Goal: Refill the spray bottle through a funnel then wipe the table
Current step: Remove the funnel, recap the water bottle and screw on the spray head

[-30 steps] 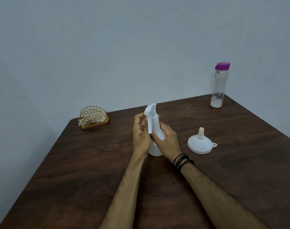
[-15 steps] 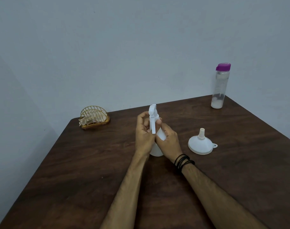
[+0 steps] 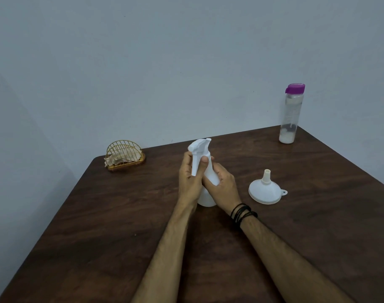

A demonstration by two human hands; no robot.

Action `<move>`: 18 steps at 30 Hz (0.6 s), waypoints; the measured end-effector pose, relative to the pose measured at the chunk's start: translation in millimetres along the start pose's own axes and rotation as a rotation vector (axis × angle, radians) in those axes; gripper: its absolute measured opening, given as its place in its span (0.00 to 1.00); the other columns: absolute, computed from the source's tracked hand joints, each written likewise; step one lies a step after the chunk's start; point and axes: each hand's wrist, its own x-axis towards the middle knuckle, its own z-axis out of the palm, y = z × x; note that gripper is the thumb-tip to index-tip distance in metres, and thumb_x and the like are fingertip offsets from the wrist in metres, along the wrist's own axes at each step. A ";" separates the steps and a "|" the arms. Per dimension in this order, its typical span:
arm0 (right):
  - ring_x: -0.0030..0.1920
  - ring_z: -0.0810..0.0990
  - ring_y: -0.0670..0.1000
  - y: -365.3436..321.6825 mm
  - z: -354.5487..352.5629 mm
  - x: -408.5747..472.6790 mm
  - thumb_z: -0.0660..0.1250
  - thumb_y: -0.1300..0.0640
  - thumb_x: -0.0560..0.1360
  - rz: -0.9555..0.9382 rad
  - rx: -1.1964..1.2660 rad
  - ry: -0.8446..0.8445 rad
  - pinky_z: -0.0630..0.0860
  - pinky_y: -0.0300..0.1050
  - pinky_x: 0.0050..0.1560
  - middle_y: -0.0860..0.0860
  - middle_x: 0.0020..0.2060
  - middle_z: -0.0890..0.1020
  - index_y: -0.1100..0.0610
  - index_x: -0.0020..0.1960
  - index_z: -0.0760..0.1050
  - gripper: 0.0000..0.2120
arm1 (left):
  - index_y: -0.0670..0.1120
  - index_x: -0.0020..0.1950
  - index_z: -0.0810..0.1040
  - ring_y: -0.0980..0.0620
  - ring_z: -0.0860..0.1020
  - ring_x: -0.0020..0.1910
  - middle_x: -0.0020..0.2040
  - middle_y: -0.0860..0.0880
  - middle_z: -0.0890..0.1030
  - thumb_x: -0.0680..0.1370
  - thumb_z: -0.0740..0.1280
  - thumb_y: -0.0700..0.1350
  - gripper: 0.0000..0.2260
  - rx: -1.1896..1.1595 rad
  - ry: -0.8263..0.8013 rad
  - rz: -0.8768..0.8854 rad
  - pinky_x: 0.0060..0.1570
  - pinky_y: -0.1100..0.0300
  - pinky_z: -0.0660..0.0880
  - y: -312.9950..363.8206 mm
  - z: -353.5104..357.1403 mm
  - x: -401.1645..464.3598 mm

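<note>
A white spray bottle (image 3: 211,178) stands upright on the dark wooden table (image 3: 112,215), near its middle. My left hand (image 3: 190,182) grips the bottle's trigger head and neck, thumb across the front. My right hand (image 3: 222,186) wraps around the bottle's body just below. A white funnel (image 3: 265,190) lies upside down on the table to the right of my hands, spout pointing up. A tall clear bottle with a purple lid (image 3: 290,114) stands at the far right corner, with a little white liquid at its bottom.
A gold wire holder with cloths or napkins (image 3: 125,157) sits at the table's far left corner. A plain wall runs close behind the table's far edge.
The spray head has turned between my hands: its nozzle pointed left, then edge-on, and now points left again. My left thumb has shifted across the neck.
</note>
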 end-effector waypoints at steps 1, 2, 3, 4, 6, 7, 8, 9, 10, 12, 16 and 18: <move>0.44 0.81 0.43 0.0 0.2 0.0 0.68 0.43 0.74 0.004 0.002 0.004 0.77 0.36 0.42 0.45 0.42 0.82 0.52 0.53 0.79 0.14 | 0.44 0.65 0.77 0.51 0.84 0.54 0.53 0.48 0.85 0.81 0.65 0.48 0.14 0.002 -0.002 -0.016 0.52 0.59 0.79 -0.9 -1.4 0.5; 0.44 0.82 0.44 -0.3 0.3 -0.2 0.68 0.42 0.74 0.007 0.005 0.009 0.78 0.38 0.43 0.45 0.42 0.82 0.52 0.52 0.79 0.15 | 0.43 0.64 0.78 0.51 0.84 0.53 0.52 0.48 0.85 0.82 0.64 0.47 0.13 0.002 -0.005 -0.039 0.51 0.59 0.79 -1.8 -2.9 0.9; 0.44 0.82 0.44 -0.4 0.4 -0.4 0.68 0.40 0.73 0.008 0.003 0.013 0.78 0.39 0.43 0.46 0.42 0.82 0.52 0.52 0.80 0.17 | 0.43 0.62 0.79 0.51 0.84 0.52 0.51 0.49 0.86 0.83 0.63 0.47 0.12 0.003 -0.008 -0.058 0.51 0.59 0.78 -2.7 -4.2 1.3; 0.44 0.82 0.44 -0.6 0.5 -0.7 0.68 0.39 0.72 0.003 -0.001 0.016 0.79 0.40 0.44 0.46 0.43 0.82 0.52 0.53 0.80 0.18 | 0.44 0.61 0.80 0.51 0.84 0.52 0.51 0.49 0.86 0.84 0.62 0.47 0.11 0.004 -0.011 -0.070 0.51 0.58 0.78 -2.9 -5.0 1.2; 0.44 0.82 0.44 0.0 0.6 -0.9 0.67 0.38 0.72 -0.006 -0.006 0.017 0.79 0.40 0.44 0.46 0.43 0.82 0.53 0.53 0.80 0.20 | 0.45 0.60 0.80 0.51 0.84 0.52 0.51 0.50 0.86 0.83 0.63 0.48 0.11 -0.005 -0.009 -0.087 0.52 0.58 0.78 -1.4 -3.7 0.5; 0.44 0.82 0.44 0.2 0.2 -0.7 0.66 0.38 0.72 -0.006 -0.006 0.014 0.79 0.40 0.44 0.46 0.43 0.82 0.52 0.53 0.79 0.20 | 0.45 0.61 0.80 0.51 0.84 0.52 0.51 0.49 0.86 0.81 0.65 0.50 0.13 -0.010 0.000 -0.088 0.51 0.59 0.78 0.1 -2.3 -0.8; 0.45 0.82 0.44 -0.1 -0.2 -0.6 0.66 0.38 0.72 -0.005 -0.004 0.009 0.79 0.40 0.44 0.46 0.44 0.82 0.52 0.53 0.79 0.20 | 0.45 0.63 0.79 0.52 0.84 0.53 0.53 0.48 0.85 0.79 0.67 0.52 0.16 -0.019 0.010 -0.086 0.51 0.60 0.78 1.7 -0.8 -2.2; 0.45 0.82 0.44 0.0 -0.2 -0.5 0.65 0.38 0.72 -0.005 0.000 0.006 0.79 0.39 0.44 0.46 0.44 0.82 0.52 0.54 0.79 0.20 | 0.46 0.65 0.77 0.51 0.84 0.54 0.54 0.47 0.85 0.77 0.68 0.53 0.19 -0.028 0.017 -0.084 0.51 0.61 0.79 1.8 -0.4 -2.5; 0.45 0.82 0.44 0.0 0.1 -0.6 0.65 0.38 0.72 -0.005 0.007 0.005 0.79 0.39 0.44 0.46 0.44 0.82 0.52 0.54 0.79 0.20 | 0.46 0.66 0.76 0.51 0.83 0.55 0.55 0.46 0.85 0.77 0.69 0.53 0.20 -0.034 0.019 -0.080 0.51 0.61 0.79 2.0 -0.3 -2.1; 0.45 0.82 0.44 0.1 0.8 -0.6 0.66 0.39 0.73 -0.002 0.015 0.007 0.80 0.40 0.44 0.47 0.44 0.82 0.53 0.55 0.79 0.20 | 0.46 0.64 0.78 0.51 0.84 0.54 0.54 0.47 0.85 0.79 0.69 0.50 0.15 -0.040 0.021 -0.086 0.51 0.61 0.78 1.8 -0.8 -1.0; 0.45 0.82 0.44 2.0 2.1 -0.2 0.66 0.38 0.73 0.007 0.019 0.011 0.80 0.41 0.44 0.46 0.44 0.82 0.53 0.56 0.80 0.22 | 0.49 0.57 0.81 0.52 0.84 0.52 0.50 0.50 0.86 0.81 0.67 0.46 0.06 -0.073 -0.014 -0.138 0.49 0.63 0.78 3.6 -2.0 0.7; 0.46 0.82 0.45 3.3 2.1 -0.1 0.66 0.38 0.73 0.010 0.020 0.009 0.80 0.42 0.45 0.46 0.45 0.82 0.53 0.57 0.79 0.22 | 0.52 0.55 0.81 0.53 0.84 0.52 0.49 0.51 0.86 0.81 0.67 0.47 0.06 -0.098 -0.020 -0.176 0.50 0.63 0.78 4.8 -1.8 0.6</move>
